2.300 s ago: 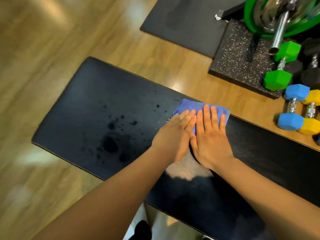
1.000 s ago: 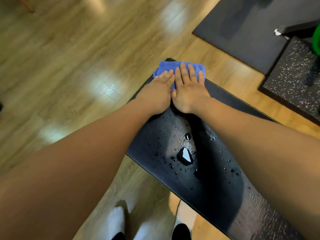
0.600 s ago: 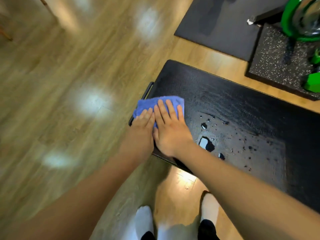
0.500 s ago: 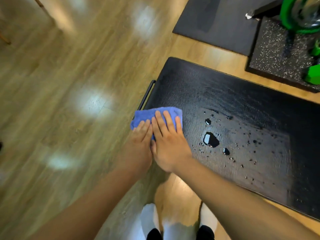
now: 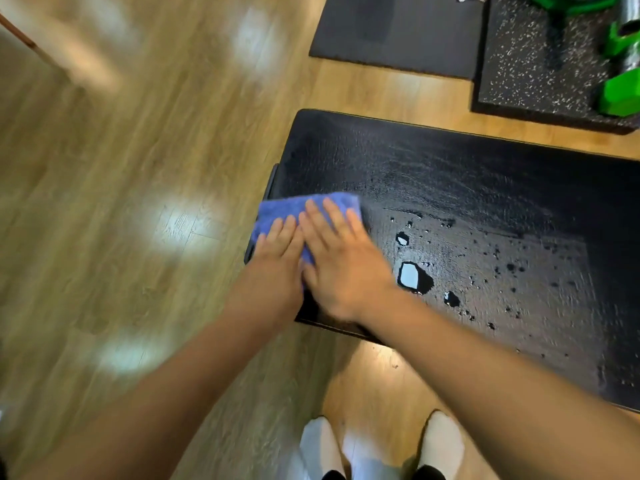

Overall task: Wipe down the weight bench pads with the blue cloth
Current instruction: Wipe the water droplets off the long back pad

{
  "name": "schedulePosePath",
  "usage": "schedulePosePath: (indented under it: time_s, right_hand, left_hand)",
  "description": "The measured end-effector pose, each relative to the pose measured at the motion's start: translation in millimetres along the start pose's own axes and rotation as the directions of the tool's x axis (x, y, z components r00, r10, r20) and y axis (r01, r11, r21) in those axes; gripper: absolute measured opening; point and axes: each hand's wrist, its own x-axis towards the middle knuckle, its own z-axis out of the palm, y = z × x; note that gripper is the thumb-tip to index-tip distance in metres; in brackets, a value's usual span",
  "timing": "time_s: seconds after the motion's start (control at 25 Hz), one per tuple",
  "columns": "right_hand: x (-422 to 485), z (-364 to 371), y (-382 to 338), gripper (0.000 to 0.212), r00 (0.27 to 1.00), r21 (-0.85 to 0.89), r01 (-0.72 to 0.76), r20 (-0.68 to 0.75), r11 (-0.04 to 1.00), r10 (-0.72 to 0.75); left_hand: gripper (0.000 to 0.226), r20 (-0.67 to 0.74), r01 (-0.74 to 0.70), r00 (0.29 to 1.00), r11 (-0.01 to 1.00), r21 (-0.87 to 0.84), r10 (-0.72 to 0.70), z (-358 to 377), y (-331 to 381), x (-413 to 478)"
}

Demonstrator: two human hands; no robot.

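Since half a second earlier, both hands and the cloth had slid a little toward the far edge of the pad's left end, and the view had tipped so that less of the green equipment showed. Nearest the camera stood two white-socked feet (image 5: 381,448) on the wooden plank floor (image 5: 138,168). Beyond them, the left hand (image 5: 275,268) and right hand (image 5: 341,259) lay side by side, fingers extended and flat — clenching nothing, simply pressing down on the folded blue terry cloth (image 5: 287,211). That cloth sat at the left end of the black textured vinyl bench pad (image 5: 467,174), its left edge overhanging slightly. Just right of the right hand, a water puddle (image 5: 412,276) and scattered smaller droplets glistened on the pad. Farther off, across a strip of floor, lay a plain dark rubber mat (image 5: 398,26) and beside it a speckled black rubber mat (image 5: 540,57) carrying blurred green dumbbell heads (image 5: 620,95).
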Motion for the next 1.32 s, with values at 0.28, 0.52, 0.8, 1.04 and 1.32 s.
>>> schedulePosePath:
  time_s: [0.28,0.52,0.8,1.04,1.32]
  right_hand:
    - [98.8,-54.8,101.7,0.065,0.98,-0.09,-0.144,0.126,0.986,0.154]
    - [40.2,-33.0,56.5,0.062,0.978,0.017,-0.205,0.048,0.979,0.204]
    - [-103.9,31.1,-29.7,0.064,0.992,0.151,-0.079,-0.089,0.985,0.093]
    - [-142.2,26.7,8.5,0.068,0.972,0.116,-0.204,-0.095,0.972,0.215]
    - [-184.1,28.7,72.6,0.069,0.911,0.014,-0.41,-0.044,0.912,0.41]
  left_hand:
    - [0.057,0.093,-0.038,0.995,0.992,0.12,0.027,-37.4,14.1,173.9]
    - [0.056,0.029,0.002,1.0,0.996,-0.086,0.001,-17.1,25.3,97.0]
    - [0.053,-0.056,-0.113,0.992,0.993,0.015,0.114,31.0,44.5,-82.0]
    - [0.057,0.006,-0.149,0.989,0.984,0.097,0.149,39.7,95.3,-57.6]
    - [0.064,0.066,-0.25,0.967,0.968,0.031,0.247,55.0,174.6,-23.0]
